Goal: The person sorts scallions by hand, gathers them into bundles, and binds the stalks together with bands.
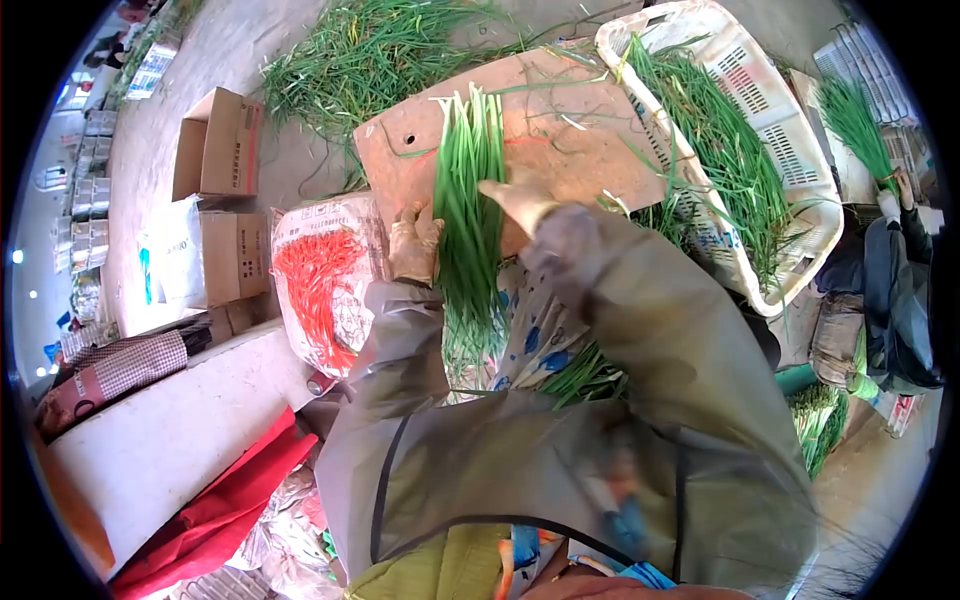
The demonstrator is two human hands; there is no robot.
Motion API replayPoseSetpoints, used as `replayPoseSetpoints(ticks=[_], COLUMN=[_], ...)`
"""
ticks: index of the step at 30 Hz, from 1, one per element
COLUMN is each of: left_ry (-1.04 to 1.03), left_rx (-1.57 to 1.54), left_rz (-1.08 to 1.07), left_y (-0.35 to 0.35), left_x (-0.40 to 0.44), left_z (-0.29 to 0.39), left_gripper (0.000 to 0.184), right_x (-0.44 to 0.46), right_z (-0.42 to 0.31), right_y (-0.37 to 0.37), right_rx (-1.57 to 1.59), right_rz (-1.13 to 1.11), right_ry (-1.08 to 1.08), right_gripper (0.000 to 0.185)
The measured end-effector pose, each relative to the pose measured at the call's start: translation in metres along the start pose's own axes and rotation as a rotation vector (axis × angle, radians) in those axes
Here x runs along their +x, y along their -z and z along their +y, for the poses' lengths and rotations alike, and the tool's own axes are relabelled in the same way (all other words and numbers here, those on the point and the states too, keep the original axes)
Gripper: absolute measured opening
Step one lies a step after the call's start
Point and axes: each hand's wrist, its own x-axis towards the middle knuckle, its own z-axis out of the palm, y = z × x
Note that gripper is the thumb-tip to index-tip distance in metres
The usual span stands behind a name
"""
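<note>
A bundle of green chives (470, 190) stands out over a worn brown board (590, 160), its pale cut ends toward the far side and its leaves hanging down over my lap. My left hand (415, 243), in a tan glove, presses against the bundle's left side with its fingers curled. From the right, my gloved right hand (517, 202) grips the bundle, a digit lying over the stalks and the other fingers partly hidden. A thin red tie (530, 141) runs across the board on both sides of the bundle and passes behind it.
A white crate (715, 200) of loose chives stands at the right. More chives (380, 75) lie heaped beyond the board. Red ties (318, 270) rest on a sack (350, 215) at the left, near cardboard boxes (235, 255). At far right, another person's hand (903, 185) touches a chive bunch (857, 125).
</note>
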Motion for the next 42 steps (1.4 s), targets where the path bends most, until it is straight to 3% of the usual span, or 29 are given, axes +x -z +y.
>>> replayPoseSetpoints(ticks=[1,2,4,5,7,9,11,12,14,17,18,20,21,22,23,25,27,28,30,31,33,37,39,42], left_ry=[-0.004,-0.029,-0.098,-0.114,-0.197,-0.273,-0.466,-0.351,-0.742,-0.712,-0.728,-0.585,-0.586,-0.603,-0.620,-0.609,-0.593,-0.605,-0.579,-0.569,-0.980,-0.858,-0.768,-0.733], left_rx=[0.000,0.018,-0.036,-0.047,-0.265,-0.209,-0.121,-0.136,-0.031,0.232,0.413,0.685,0.688,0.734,0.782,0.711,0.643,0.590,0.415,0.423,0.132,0.367,0.482,0.674], left_rz=[0.006,0.081,0.193,0.175,0.150,0.062,-0.074,-0.302,-0.445,-0.988,-1.062,-1.423,-1.425,-1.507,-1.587,-1.540,-1.492,-1.357,-1.185,-1.176,-0.700,-0.440,-0.440,-0.464], left_y=[0.003,0.006,0.003,0.000,-0.017,-0.037,-0.068,-0.088,-0.118,-0.150,-0.166,-0.196,-0.214,-0.236,-0.250,-0.242,-0.226,-0.216,-0.204,-0.201,-0.199,-0.219,-0.246,-0.273], left_x=[-0.005,-0.009,-0.015,-0.017,-0.019,-0.027,-0.034,-0.045,-0.062,-0.110,-0.127,-0.148,-0.156,-0.166,-0.169,-0.157,-0.146,-0.141,-0.126,-0.114,-0.083,-0.019,0.011,0.038], left_z=[0.011,0.022,0.034,0.039,0.058,0.101,0.138,0.150,0.190,0.235,0.236,0.238,0.222,0.199,0.190,0.209,0.238,0.253,0.282,0.294,0.315,0.338,0.327,0.326], left_gripper=[0.043,0.042,0.040,0.040,0.040,0.039,0.039,0.043,0.052,0.064,0.066,0.065,0.065,0.062,0.059,0.056,0.054,0.051,0.050,0.050,0.052,0.072,0.078,0.065], right_x=[0.001,-0.025,-0.080,-0.100,-0.122,-0.157,-0.194,-0.204,-0.220,-0.213,-0.211,-0.218,-0.227,-0.225,-0.222,-0.214,-0.181,-0.165,-0.144,-0.134,-0.120,-0.100,-0.093,-0.085], right_z=[0.036,0.035,0.041,0.060,0.131,0.180,0.222,0.258,0.274,0.289,0.276,0.219,0.184,0.200,0.202,0.211,0.254,0.275,0.304,0.317,0.334,0.350,0.354,0.358], right_y=[-0.005,0.026,0.078,0.099,0.121,0.133,0.125,0.114,0.103,0.121,0.134,0.201,0.242,0.272,0.303,0.355,0.398,0.409,0.410,0.411,0.410,0.403,0.398,0.388], right_rx=[0.087,0.299,0.385,-0.029,0.036,-0.452,-0.612,-0.604,-0.679,-0.696,-0.702,-0.676,-0.375,-0.106,-0.175,-0.432,-0.600,-0.666,-0.716,-0.727,-0.730,-0.717,-0.715,-0.714], right_rz=[0.234,0.035,0.004,0.177,0.303,0.311,-0.068,-0.247,-0.271,-0.336,-0.367,-0.299,-0.273,-0.137,0.060,0.519,0.453,0.366,0.253,0.222,0.165,0.079,0.043,-0.013], right_ry=[0.062,0.084,0.195,0.385,0.133,0.141,-0.136,-0.196,-0.322,-0.385,-0.401,-0.193,-0.293,-0.204,-0.220,-0.114,-0.469,-0.616,-0.762,-0.792,-0.827,-0.818,-0.812,-0.800], right_gripper=[0.047,0.035,0.026,0.019,0.025,0.032,0.047,0.053,0.047,0.037,0.034,0.025,0.024,0.023,0.022,0.026,0.031,0.031,0.031,0.032,0.032,0.033,0.034,0.034])
